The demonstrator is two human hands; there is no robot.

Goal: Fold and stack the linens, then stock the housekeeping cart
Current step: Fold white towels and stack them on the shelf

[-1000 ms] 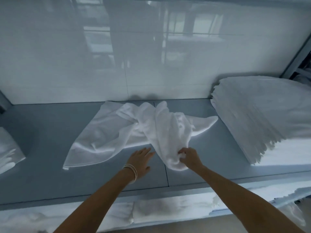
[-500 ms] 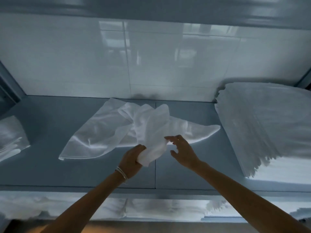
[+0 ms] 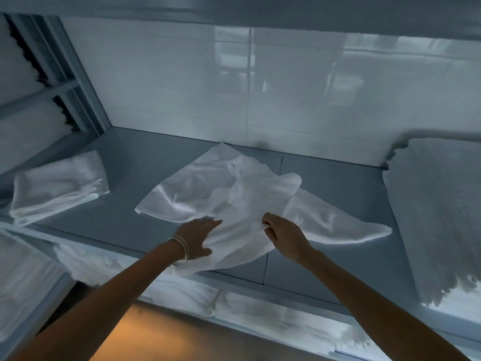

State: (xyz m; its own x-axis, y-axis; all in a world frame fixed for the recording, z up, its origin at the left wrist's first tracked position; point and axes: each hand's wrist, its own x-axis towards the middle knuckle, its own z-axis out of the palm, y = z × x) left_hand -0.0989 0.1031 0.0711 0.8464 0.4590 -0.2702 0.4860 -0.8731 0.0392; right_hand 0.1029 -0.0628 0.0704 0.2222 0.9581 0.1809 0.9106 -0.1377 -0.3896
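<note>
A crumpled white towel (image 3: pixel 234 196) lies spread across the middle of a grey shelf (image 3: pixel 125 217). Its near corner is lifted off the shelf and hangs toward me. My left hand (image 3: pixel 199 239), with thin bracelets on the wrist, grips that lifted part from the left, fingers tucked under the cloth. My right hand (image 3: pixel 282 231) pinches the same edge between thumb and fingertips just to the right. The far tail of the towel trails flat to the right.
A small folded white towel pile (image 3: pixel 57 186) sits at the shelf's left end. A tall stack of folded linens (image 3: pixel 442 217) fills the right end. More linens (image 3: pixel 182 295) lie on the shelf below, and shelving with linens (image 3: pixel 23 82) stands at the left. A glossy white wall backs the shelf.
Both hands have taken hold of the towel's near edge and pulled it toward me and down. The right hand, open half a second ago, now pinches the cloth. The view has shifted leftward.
</note>
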